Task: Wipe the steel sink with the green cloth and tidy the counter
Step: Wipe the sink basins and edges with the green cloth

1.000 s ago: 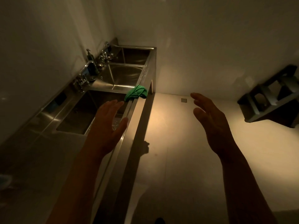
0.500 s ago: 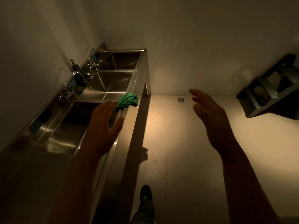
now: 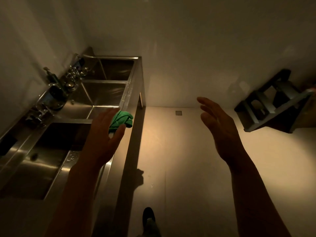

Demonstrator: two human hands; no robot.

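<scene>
Light is dim and warm. Nearest, a dark shoe (image 3: 148, 216) is seen on the floor (image 3: 188, 168) between the two forearms, and the steel counter (image 3: 20, 219) lies left of the left forearm.

The left hand (image 3: 102, 139) is held over the front rim of the steel sink (image 3: 127, 94), its back to the camera. The fingers (image 3: 109, 117) are straight and close together with the thumb set apart, and nothing is gripped.

The green cloth (image 3: 123, 119) is found just beyond the left thumb, bunched on the front rim where the divider between the near and middle basins meets it. Its left part is hidden by the fingers, so contact cannot be judged. Its long axis runs obliquely, from the thumb up and away to the right, pointing at the rim's outer edge.

The right hand (image 3: 220, 127) is raised over the floor, well right of the cloth, with the fingers straight, slightly spread and empty.

Beyond the left fingers, three basins are noted in a row, with taps (image 3: 73, 73) and a soap dispenser (image 3: 51, 76) at the wall. Beyond the right fingers are a floor drain (image 3: 178, 113) and a dark step stool (image 3: 273, 103).
</scene>
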